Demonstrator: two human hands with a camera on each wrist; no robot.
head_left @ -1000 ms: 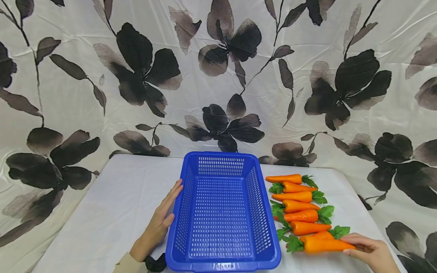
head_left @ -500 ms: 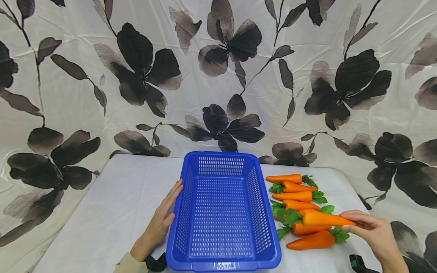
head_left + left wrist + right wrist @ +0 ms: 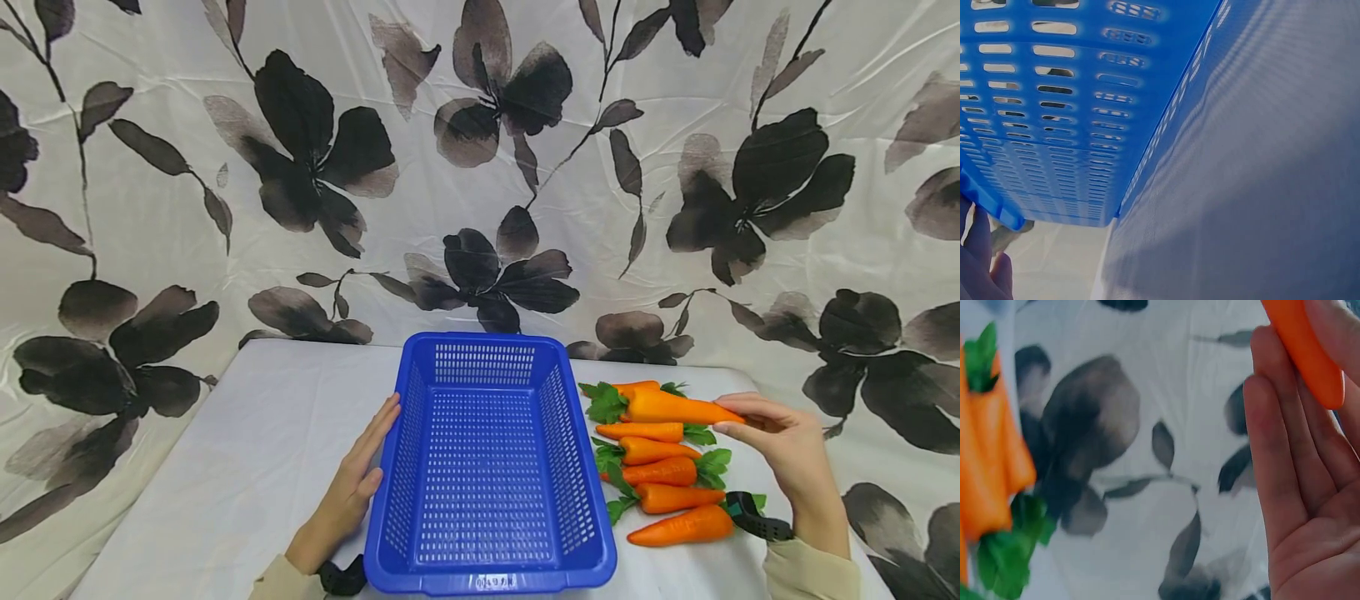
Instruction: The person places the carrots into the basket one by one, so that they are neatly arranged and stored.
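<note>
Right grip (image 3: 783,442): narrow, a pinch of thumb and fingers on the tapered end of the pinched carrot (image 3: 675,408); my right wrist camera cuts the thumb off at its edge.
Carrot in the pinch: right of the blue basket (image 3: 491,582), over the far part of the row of carrots (image 3: 660,472), leaves toward the basket. My right wrist camera gets only the tip end; the leaves are out of its frame. I cannot tell if it touches what lies beneath.
Row: laid side by side on the bench (image 3: 300,417). The farthest is partly covered by the one I hold, and just below that a sliver of orange is hard to make out. In the right wrist view the row is blurred and cut off at the left.
Nearest carrot: body in plain sight, leaves mostly hidden behind my right black wristband (image 3: 757,517).
Left grip: my left hand (image 3: 348,492) has its fingers straight against the basket's left side, thumb parted; only part of it enters the left wrist view, low in the corner.
Basket: slotted floor and walls show; the raised lettering on its near rim is too small to read.
Bench: near edge cut off by the frame.
Backdrop: flowered cloth (image 3: 480,192), its lower part hidden behind the bench.
</note>
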